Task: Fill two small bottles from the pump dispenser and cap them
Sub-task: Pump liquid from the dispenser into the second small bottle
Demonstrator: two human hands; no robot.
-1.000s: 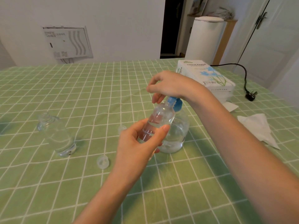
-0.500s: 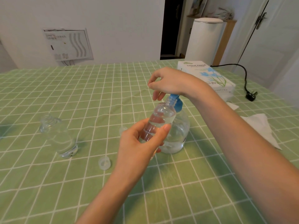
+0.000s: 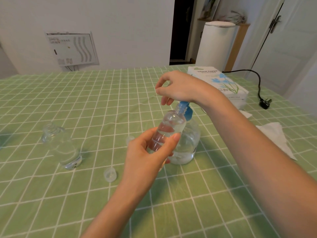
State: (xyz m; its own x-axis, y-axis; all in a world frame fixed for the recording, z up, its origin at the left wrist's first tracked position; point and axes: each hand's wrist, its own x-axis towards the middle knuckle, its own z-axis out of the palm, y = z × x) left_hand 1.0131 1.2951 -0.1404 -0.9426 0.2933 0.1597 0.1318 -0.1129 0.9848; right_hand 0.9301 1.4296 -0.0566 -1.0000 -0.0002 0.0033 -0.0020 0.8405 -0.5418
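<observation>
My left hand [image 3: 147, 157] grips a small clear bottle [image 3: 169, 129], tilted, with its open neck right at the blue pump nozzle [image 3: 184, 107]. The bottle holds some clear liquid. The pump dispenser [image 3: 188, 145], a round clear bottle with liquid low inside, stands on the green checked tablecloth [image 3: 103, 100] just behind it. My right hand [image 3: 178, 88] rests on top of the pump head, fingers loosely bent and holding nothing. A second small clear bottle [image 3: 61, 145] stands uncapped at the left. Two clear caps lie loose: one [image 3: 110, 174] near my left wrist, one [image 3: 129, 139] behind my left hand.
A tissue box [image 3: 217, 81] sits at the back right, behind my right forearm. A loose white tissue [image 3: 274, 136] lies to the right. A black cord with a plug [image 3: 265, 103] rests near the right table edge. A white cylinder stands beyond the table.
My right hand has risen slightly over the pump head. My left hand keeps the small bottle at the nozzle. The view has shifted a little.
</observation>
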